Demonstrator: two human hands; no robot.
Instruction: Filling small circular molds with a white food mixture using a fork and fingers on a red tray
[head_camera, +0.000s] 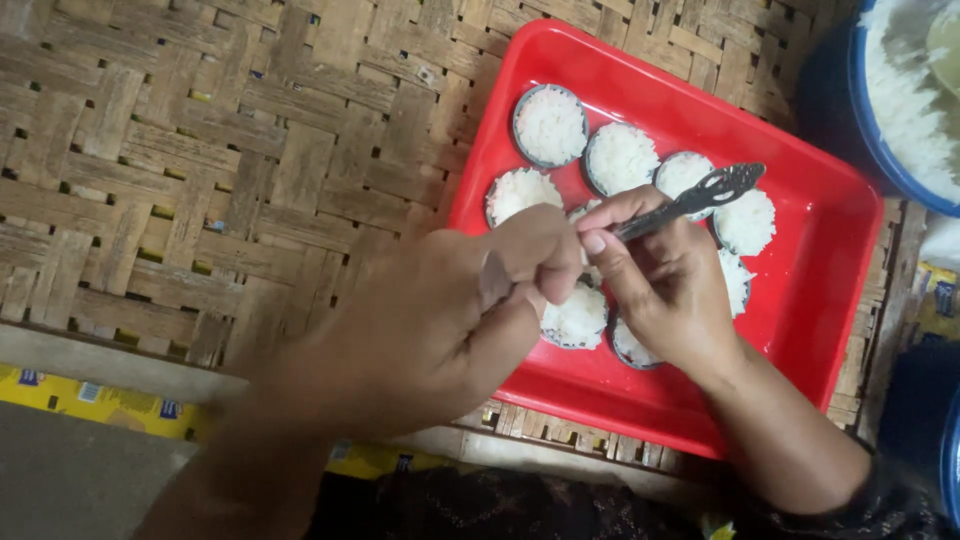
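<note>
— What was I holding there?

— A spoon (690, 203), pinched by its stem in my right hand (665, 290), fingers clamped around it, the ornate handle end pointing up and away. The bowl end was hidden behind my left hand (440, 320), so I couldn't tell what was on it.

— And the left?

— Its fingers were curled together right at the spoon's tip, touching the right hand's fingers. Whether they gripped something small, I couldn't tell; that hand was blurred.

— Where was all this?

— Just above a red tray (830, 260), over its near side. I judged I kept both hands there so anything dropped would land in the tray.

— What lay in it?

— Small round molds of white rice (549, 125), set close together in a cluster, several partly under my hands.

— Around the tray?

— A woven bamboo mat (200, 150) under it, and a blue bowl (880, 140) holding more rice at the far right corner, near at hand.
</note>
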